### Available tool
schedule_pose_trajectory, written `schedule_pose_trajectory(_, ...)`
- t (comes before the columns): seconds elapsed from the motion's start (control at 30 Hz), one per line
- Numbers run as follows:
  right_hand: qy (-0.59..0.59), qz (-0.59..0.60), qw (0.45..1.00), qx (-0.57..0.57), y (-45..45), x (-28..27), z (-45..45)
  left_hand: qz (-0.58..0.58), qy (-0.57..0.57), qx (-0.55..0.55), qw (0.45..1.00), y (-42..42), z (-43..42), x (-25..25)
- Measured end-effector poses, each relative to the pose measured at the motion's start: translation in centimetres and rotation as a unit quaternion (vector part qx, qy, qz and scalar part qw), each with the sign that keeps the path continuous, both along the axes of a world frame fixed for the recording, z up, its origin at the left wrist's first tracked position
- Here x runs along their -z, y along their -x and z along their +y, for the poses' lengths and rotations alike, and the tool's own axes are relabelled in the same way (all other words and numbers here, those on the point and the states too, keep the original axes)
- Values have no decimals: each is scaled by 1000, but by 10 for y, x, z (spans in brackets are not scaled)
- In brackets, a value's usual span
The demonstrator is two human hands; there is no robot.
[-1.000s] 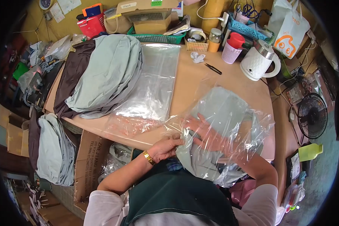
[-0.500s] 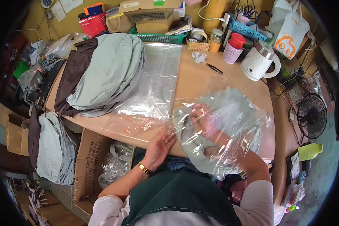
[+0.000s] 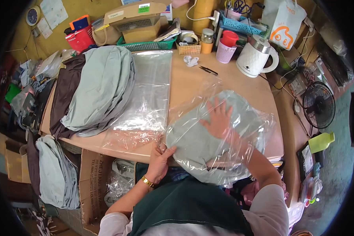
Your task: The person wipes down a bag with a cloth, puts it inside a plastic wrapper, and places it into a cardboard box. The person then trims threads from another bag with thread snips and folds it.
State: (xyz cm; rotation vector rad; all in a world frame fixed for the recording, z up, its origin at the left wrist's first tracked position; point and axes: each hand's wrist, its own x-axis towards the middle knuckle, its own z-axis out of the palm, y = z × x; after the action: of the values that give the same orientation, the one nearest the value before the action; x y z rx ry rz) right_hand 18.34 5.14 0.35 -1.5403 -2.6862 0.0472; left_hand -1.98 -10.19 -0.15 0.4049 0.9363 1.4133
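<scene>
A pale grey-green cloth (image 3: 192,137) lies spread inside a clear plastic bag (image 3: 259,122) at the table's front right. My right hand (image 3: 218,120) is inside the bag, flat on the cloth with its fingers spread. At the bag's left edge is my left hand (image 3: 160,159), thumb and fingers pinched around the plastic. Left of it, a stack of flat clear bags (image 3: 151,90) rests on the table, partly under a heap of pale green cloth (image 3: 102,86) and dark brown cloth (image 3: 67,94).
Black snips (image 3: 208,70) and a white scrap (image 3: 190,60) lie behind the bag. A white kettle (image 3: 251,57), a pink cup (image 3: 225,53) and a green basket (image 3: 145,45) line the back. A cardboard box (image 3: 91,185) stands below the front edge.
My right hand has opened from a curled shape and flattened the cloth, which now spreads wider. My left hand has gone from open, palm up, to pinching the bag's edge. The view has shifted.
</scene>
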Motion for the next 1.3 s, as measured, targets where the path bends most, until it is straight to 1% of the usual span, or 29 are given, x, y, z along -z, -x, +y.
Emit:
schedule_pose_trajectory(0.07,-28,49,995,78,-8,24,9,4,9,9,1000,-3,4,-6)
schedule_pose_trajectory(0.1,-29,50,995,80,-5,23,10,6,15,16,1000,-5,6,-9)
schedule_pose_trajectory(0.17,-14,83,992,-94,10,23,9,14,36,14,999,-8,6,-13)
schedule_pose_trajectory(0.2,-16,84,992,-93,16,25,15,21,57,9,998,-9,5,-15)
schedule_pose_trajectory(0.3,-6,106,981,-162,31,37,54,23,38,12,999,-6,-1,-6)
schedule_pose_trajectory(0.37,-26,211,964,-163,37,43,82,18,28,15,999,0,-3,-1)
schedule_pose_trajectory(0.4,-27,212,963,-164,34,39,82,32,28,31,999,5,-2,-1)
schedule_pose_trajectory(0.47,-9,85,981,-173,23,25,75,50,28,47,997,17,2,-5)
schedule_pose_trajectory(0.5,142,292,920,-218,0,40,69,19,36,54,998,23,8,-10)
schedule_pose_trajectory(0.57,242,184,924,-231,-43,0,31,-25,50,61,997,32,22,-7)
schedule_pose_trajectory(0.6,177,-130,957,-189,-59,-71,-3,-27,51,62,996,34,28,-10)
schedule_pose_trajectory(0.63,236,64,963,-110,-82,-75,-24,4,59,61,996,36,36,-13)
schedule_pose_trajectory(0.67,282,254,925,-27,-105,-76,-46,33,66,59,995,36,43,-17)
schedule_pose_trajectory(0.73,342,415,839,-86,-130,-93,-85,26,58,61,996,32,54,-24)
schedule_pose_trajectory(0.77,342,412,840,-84,-116,-96,-106,33,76,91,992,31,58,-26)
schedule_pose_trajectory(0.8,190,297,933,-76,-85,-99,-129,42,93,122,987,30,64,-29)
schedule_pose_trajectory(0.87,26,172,983,-57,-77,-78,-131,48,101,126,986,30,84,-20)
schedule_pose_trajectory(0.9,98,195,976,-10,-91,-40,-103,55,92,115,988,33,100,-18)
schedule_pose_trajectory(0.93,168,217,961,34,-101,-26,-76,62,81,102,990,36,116,-24)
schedule_pose_trajectory(0.97,79,324,939,82,-104,-65,-47,83,71,61,992,43,131,-46)
schedule_pose_trajectory(1.0,-4,396,913,-102,-119,-105,-10,102,64,19,993,56,143,-71)
schedule_pose_trajectory(1.03,103,580,806,48,-116,-146,4,55,-22,40,997,79,155,-85)
schedule_pose_trajectory(1.07,16,624,776,92,-114,-184,10,6,-107,60,992,102,160,-96)
schedule_pose_trajectory(1.13,44,672,739,17,-123,-217,11,-13,-144,6,989,117,138,-131)
schedule_pose_trajectory(1.17,43,673,739,18,-122,-212,5,-19,-159,27,987,127,123,-123)
schedule_pose_trajectory(1.2,33,614,786,68,-120,-201,-5,-26,-178,47,983,133,102,-112)
schedule_pose_trajectory(1.23,20,550,827,117,-118,-185,-15,10,-106,-56,993,94,78,-122)
schedule_pose_trajectory(1.27,58,551,823,126,-137,-136,-11,46,-33,-157,986,55,51,-129)
schedule_pose_trajectory(1.3,29,496,851,173,-147,-92,-15,15,14,-132,991,57,33,-90)
